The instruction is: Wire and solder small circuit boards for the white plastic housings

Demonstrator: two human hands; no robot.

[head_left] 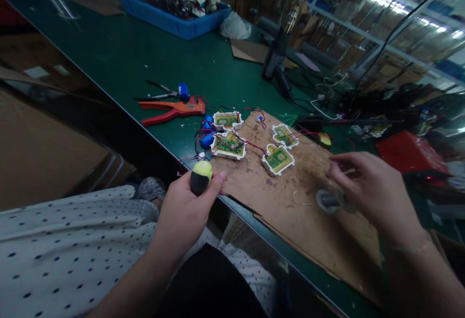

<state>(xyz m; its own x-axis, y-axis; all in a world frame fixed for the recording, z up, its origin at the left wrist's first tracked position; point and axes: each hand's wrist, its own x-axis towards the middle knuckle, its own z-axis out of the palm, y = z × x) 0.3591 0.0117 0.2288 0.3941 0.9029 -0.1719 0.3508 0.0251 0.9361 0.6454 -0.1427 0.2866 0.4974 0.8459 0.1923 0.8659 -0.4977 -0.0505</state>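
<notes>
My left hand [191, 209] is wrapped round a screwdriver with a yellow and black handle [201, 177], at the bench's front edge. Over the right part of the brown board [250, 182], my right hand [363, 187] has its thumb and fingers pressed together; what they hold, if anything, is too small to name. Just below those fingers lies a clear spool [328, 201]. Between the hands, several green circuit boards in white frames, such as one at the centre [278, 159] and one further left [228, 145], lie with red and black wires.
Red cutters [174, 109] and pliers [165, 90] lie at the left of the green bench [119, 61]. Behind are a blue bin of parts [181, 24] and a dark heat gun [276, 56]. A red box [412, 152] stands at the right.
</notes>
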